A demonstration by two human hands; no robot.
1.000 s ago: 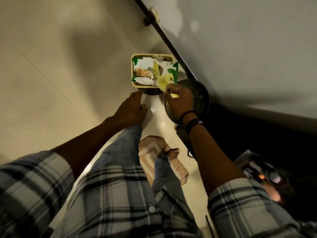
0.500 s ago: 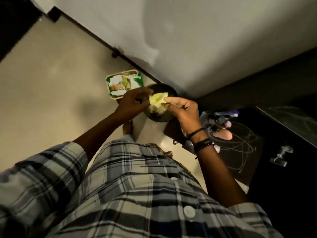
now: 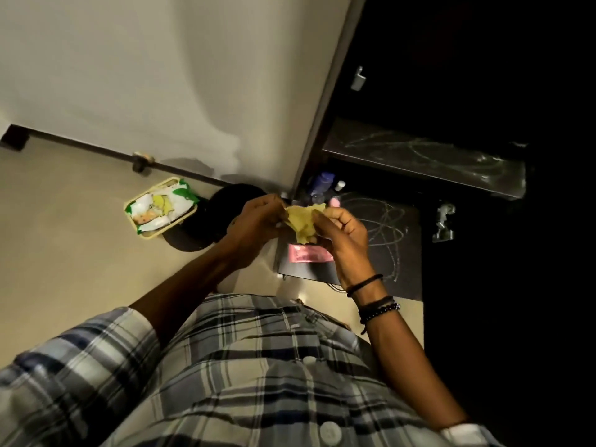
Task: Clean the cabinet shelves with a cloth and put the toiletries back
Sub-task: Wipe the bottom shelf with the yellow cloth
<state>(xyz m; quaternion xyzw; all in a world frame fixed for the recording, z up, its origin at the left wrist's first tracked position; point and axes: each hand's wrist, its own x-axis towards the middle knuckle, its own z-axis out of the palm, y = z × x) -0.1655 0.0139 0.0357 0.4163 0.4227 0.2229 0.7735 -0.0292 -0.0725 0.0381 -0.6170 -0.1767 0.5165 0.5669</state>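
Your left grip (image 3: pixel 254 222) and right grip (image 3: pixel 343 240) each have fingers curled onto the yellow cloth (image 3: pixel 303 221), pinching its crumpled edges from nine and three o'clock; it hangs bunched between them in the air, seen over the left end of the cabinet's lower shelf (image 3: pixel 406 253).

At six o'clock of the cloth lies a dark box (image 3: pixel 306 271) with a pink label (image 3: pixel 309 253); at twelve o'clock, in the shelf's back left corner, stand a blue bottle (image 3: pixel 322 182), a small white-capped bottle (image 3: pixel 339 186) and a pink item (image 3: pixel 335 201), close together.

At nine o'clock of your left grip a dark round basin (image 3: pixel 196 233) sits on the floor (image 3: pixel 64 253), its contents too dark to tell; a cream tray (image 3: pixel 146 235) just beside it, further toward nine, holds crumpled green-and-white packets (image 3: pixel 161 208).

The cabinet's pale side panel (image 3: pixel 332 91) runs from twelve o'clock down to your grips; the upper shelf (image 3: pixel 419 156) lies at one to two o'clock, streaked with pale marks; the lower shelf has similar scribbles and bare room at three o'clock.

The floor is beige tile; the white wall (image 3: pixel 129 59) meets it along a dark skirting (image 3: pixel 80 145) at ten o'clock.
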